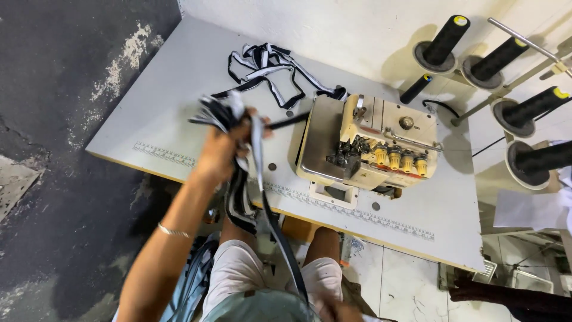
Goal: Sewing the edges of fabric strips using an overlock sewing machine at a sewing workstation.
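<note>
One raised left hand [221, 149] is clenched around a bundle of black-and-white striped fabric strips [238, 179], lifting them clear of the grey sewing table [179, 77]; the right hand's [333, 310] grip cannot be told.

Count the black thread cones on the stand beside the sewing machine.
5. Two stand at the top, one smaller lies tilted nearer the sewing machine, and two sit at the right edge. More may lie beyond the frame.

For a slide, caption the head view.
Left hand lifts a bunch of black-and-white fabric strips beside an overlock sewing machine on a white table.
</note>
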